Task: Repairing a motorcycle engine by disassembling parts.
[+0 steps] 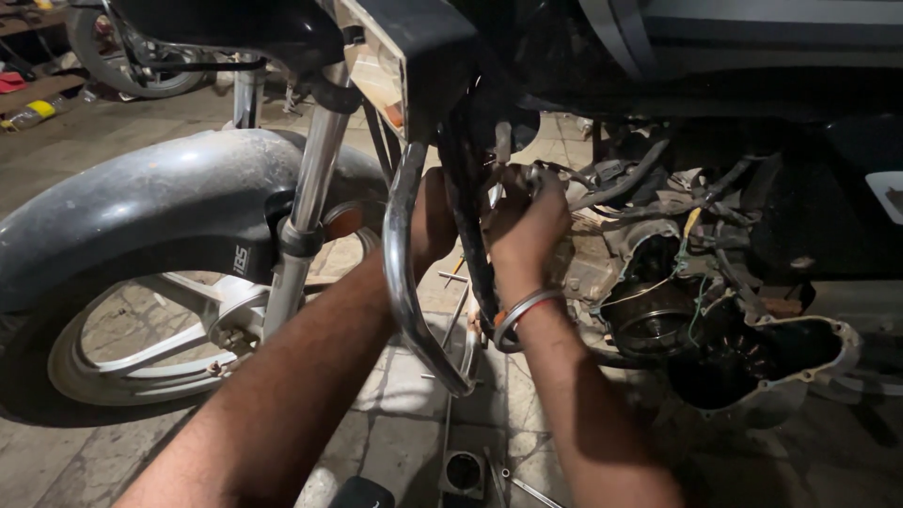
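engine (649, 282) just right of right hand (529, 226), left hand (433, 221) behind crash bar (403, 273)

A dusty grey front mudguard (141, 202) arches over a silver alloy wheel (160, 348) at the left. A chrome crash bar (404, 282) curves down toward the cracked stone floor (75, 461). Near the floor's bottom edge lies a small round socket (463, 470). Another wheel (132, 56) stands in the far left corner.

dusty dark grey front mudguard (141, 212), silver alloy wheel (160, 343), chrome crash guard (404, 273), silver bangle (522, 315) over a red thread, amber indicator lens (381, 80), grey tiled floor (414, 433), engine casing (649, 301) perhaps dull grey.
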